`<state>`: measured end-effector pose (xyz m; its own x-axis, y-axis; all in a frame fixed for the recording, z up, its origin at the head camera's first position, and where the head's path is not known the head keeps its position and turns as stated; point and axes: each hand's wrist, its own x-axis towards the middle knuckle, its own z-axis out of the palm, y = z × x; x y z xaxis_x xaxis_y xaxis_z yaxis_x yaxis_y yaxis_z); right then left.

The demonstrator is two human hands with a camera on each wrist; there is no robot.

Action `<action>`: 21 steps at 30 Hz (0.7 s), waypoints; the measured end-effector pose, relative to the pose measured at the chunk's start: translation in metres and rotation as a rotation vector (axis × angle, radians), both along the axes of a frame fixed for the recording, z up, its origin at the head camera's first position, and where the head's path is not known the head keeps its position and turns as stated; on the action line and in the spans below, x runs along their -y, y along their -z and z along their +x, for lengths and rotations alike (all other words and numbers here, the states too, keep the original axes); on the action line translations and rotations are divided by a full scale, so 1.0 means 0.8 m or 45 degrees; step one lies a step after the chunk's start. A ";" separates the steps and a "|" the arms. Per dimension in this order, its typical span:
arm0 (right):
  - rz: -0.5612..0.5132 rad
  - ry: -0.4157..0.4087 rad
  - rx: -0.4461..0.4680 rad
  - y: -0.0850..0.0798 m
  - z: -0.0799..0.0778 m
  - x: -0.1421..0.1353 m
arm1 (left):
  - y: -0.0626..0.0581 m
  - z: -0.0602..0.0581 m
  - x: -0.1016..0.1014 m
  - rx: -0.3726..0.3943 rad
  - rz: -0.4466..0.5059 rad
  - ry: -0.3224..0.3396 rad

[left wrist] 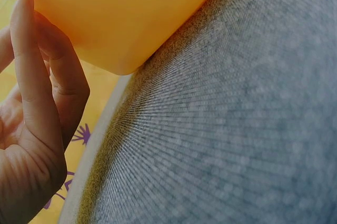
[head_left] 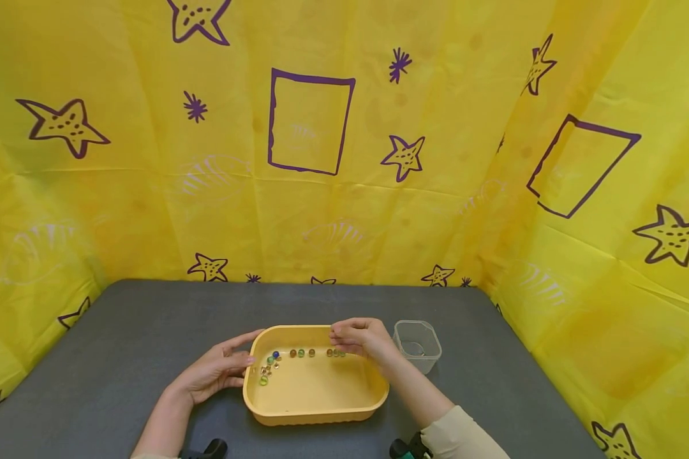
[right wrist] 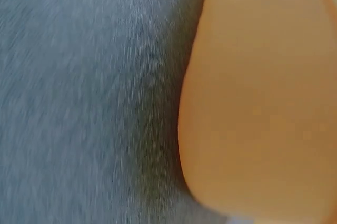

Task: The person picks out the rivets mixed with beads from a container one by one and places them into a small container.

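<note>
A yellow tray (head_left: 316,395) stands on the dark table, with several glass marbles (head_left: 301,352) along its back wall and in its back left corner. They are green, brown, amber and blue. My left hand (head_left: 221,366) holds the tray by its left side; in the left wrist view, the hand (left wrist: 39,98) has one finger up against the wall and others bent beside it. Over the back right part of the tray, my right hand (head_left: 364,338) has its fingertips drawn together. Whether a marble is between them is hidden. The right wrist view shows only the tray's outer wall (right wrist: 258,98) and table.
A clear plastic box (head_left: 418,344) stands on the table just behind and right of my right hand. Its contents are hard to make out. Yellow cloth (head_left: 333,210) with purple drawings hangs behind the table (head_left: 166,319) and at both sides.
</note>
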<state>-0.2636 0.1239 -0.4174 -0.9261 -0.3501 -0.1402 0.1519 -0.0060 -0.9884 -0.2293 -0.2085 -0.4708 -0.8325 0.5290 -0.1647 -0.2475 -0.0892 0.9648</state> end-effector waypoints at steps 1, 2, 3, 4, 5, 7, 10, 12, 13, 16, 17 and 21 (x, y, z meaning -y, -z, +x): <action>0.008 -0.008 -0.005 0.002 0.001 0.004 | 0.000 0.000 0.000 0.003 0.000 0.001; 0.013 -0.012 0.001 0.003 0.001 0.009 | -0.001 0.000 0.001 0.003 0.002 0.004; 0.014 -0.020 -0.002 0.004 0.001 0.013 | -0.001 0.001 0.001 0.005 0.005 0.003; 0.011 -0.027 -0.004 0.006 0.002 0.017 | -0.001 0.001 0.001 0.007 0.006 0.003; 0.010 -0.037 -0.010 0.007 0.002 0.020 | -0.001 0.001 0.001 0.009 0.007 0.003; 0.008 -0.048 -0.016 0.009 0.002 0.028 | -0.001 0.001 0.001 0.009 0.008 0.000; 0.015 -0.064 -0.030 0.013 0.001 0.038 | -0.001 0.001 0.000 0.013 0.000 -0.009; 0.026 -0.072 -0.036 0.015 0.001 0.045 | 0.000 0.001 0.000 0.011 -0.001 -0.011; 0.027 -0.077 -0.037 0.016 0.001 0.049 | 0.001 0.001 0.001 0.008 -0.001 -0.010; 0.025 -0.089 -0.039 0.017 0.002 0.059 | 0.001 0.000 0.001 0.006 -0.005 -0.008; 0.027 -0.088 -0.037 0.017 0.003 0.063 | 0.001 0.000 0.001 0.007 -0.007 -0.007; 0.035 -0.083 -0.018 0.018 0.004 0.076 | 0.002 0.000 0.000 0.000 -0.003 -0.009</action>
<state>-0.2606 0.0629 -0.4314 -0.9034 -0.4062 -0.1375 0.1370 0.0303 -0.9901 -0.2291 -0.2089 -0.4728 -0.8361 0.5227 -0.1662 -0.2472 -0.0886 0.9649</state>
